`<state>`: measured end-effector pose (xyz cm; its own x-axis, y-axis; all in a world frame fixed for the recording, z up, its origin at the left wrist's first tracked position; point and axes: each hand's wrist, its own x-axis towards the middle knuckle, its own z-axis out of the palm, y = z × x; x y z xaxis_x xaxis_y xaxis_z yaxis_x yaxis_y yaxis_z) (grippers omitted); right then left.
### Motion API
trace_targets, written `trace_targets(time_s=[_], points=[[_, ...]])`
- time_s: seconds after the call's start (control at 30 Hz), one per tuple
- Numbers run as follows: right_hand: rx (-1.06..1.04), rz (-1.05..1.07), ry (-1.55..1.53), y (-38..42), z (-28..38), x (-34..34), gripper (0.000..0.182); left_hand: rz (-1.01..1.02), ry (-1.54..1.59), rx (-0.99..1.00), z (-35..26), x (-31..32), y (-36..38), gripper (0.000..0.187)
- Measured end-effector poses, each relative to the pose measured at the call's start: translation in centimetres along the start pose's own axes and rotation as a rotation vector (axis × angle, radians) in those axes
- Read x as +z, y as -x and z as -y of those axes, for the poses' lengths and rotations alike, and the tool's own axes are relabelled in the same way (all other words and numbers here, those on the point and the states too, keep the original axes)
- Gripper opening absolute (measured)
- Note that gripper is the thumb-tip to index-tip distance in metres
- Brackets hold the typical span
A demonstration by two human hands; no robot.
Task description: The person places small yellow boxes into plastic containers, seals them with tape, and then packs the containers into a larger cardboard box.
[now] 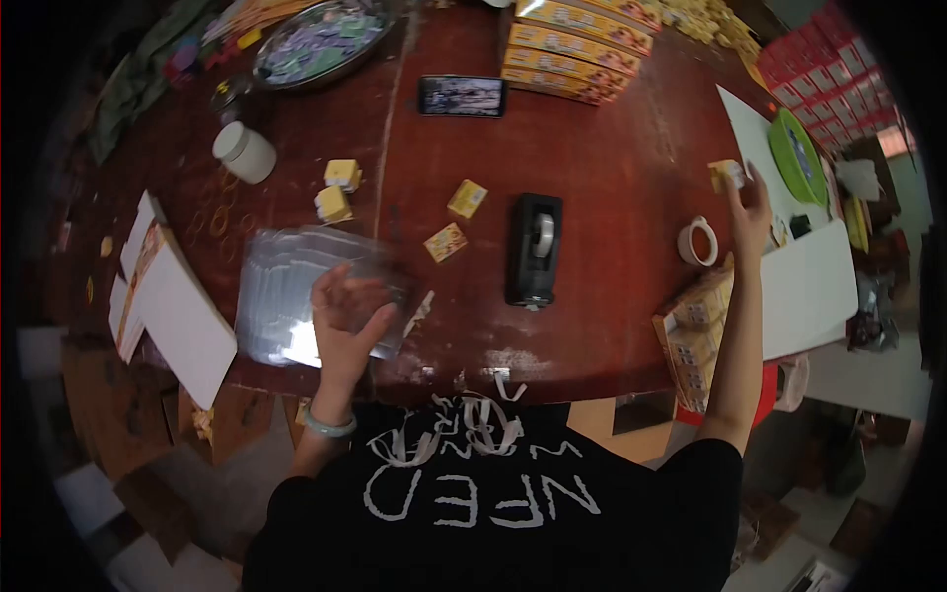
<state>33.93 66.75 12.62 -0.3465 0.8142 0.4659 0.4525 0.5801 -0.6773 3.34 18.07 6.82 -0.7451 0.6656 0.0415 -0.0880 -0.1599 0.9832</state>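
Observation:
My right hand (752, 212) reaches out to the far right, its fingers pinched on a small yellow box (723, 175). Below that hand stands a white cup (697, 243) with something orange-brown inside. My left hand (347, 321), fingers apart and holding nothing, hovers over a stack of clear plastic sheets (271, 286). Two small yellow boxes (342, 175) sit just beyond the sheets. Two flatter yellow packets (446, 242) lie toward the middle. Between my hands stands a black tape dispenser (534, 252) with a roll in it.
A phone (463, 97) lies near stacked yellow cartons (577, 49). At the left are a white jar (245, 153), white card pieces (178, 306) and a metal tray (321, 44) of small packets. A green basket (797, 158) and an open box of yellow boxes (695, 331) are at right.

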Motion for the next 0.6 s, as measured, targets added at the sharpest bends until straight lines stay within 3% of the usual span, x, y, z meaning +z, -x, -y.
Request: trace_targets(time_s=[0.03,0.1,0.17,0.27,0.33,0.43,0.47,0.6], points=[[-0.063,-0.139,-0.333,1.8,2.7,1.5,0.051,0.002,-0.04,0.032,-0.1,0.3,0.0,0.074],[-0.068,-0.389,-0.5,5.9,7.6,3.2,0.067,0.005,-0.088,0.072,-0.6,0.8,0.1,0.073],[0.118,-0.367,-0.517,10.2,6.6,4.8,0.069,-0.011,-0.076,0.077,-0.6,0.7,0.4,0.073],[0.229,-0.235,-0.627,15.0,4.4,8.9,0.07,-0.009,-0.106,0.084,-0.7,0.1,0.9,0.073],[0.186,-0.101,-0.366,16.3,5.6,9.1,0.067,-0.012,-0.125,0.082,-0.7,-0.3,1.1,0.073],[0.312,0.377,0.295,15.1,9.2,7.8,0.065,-0.015,-0.172,0.072,-0.6,-0.8,1.4,0.074],[0.17,0.488,0.425,14.9,8.5,8.0,0.068,-0.016,-0.211,0.073,-0.6,-0.7,1.5,0.074],[-0.019,0.611,0.576,13.1,8.7,10.3,0.065,-0.02,-0.268,0.058,-0.9,-0.2,2.4,0.074]])
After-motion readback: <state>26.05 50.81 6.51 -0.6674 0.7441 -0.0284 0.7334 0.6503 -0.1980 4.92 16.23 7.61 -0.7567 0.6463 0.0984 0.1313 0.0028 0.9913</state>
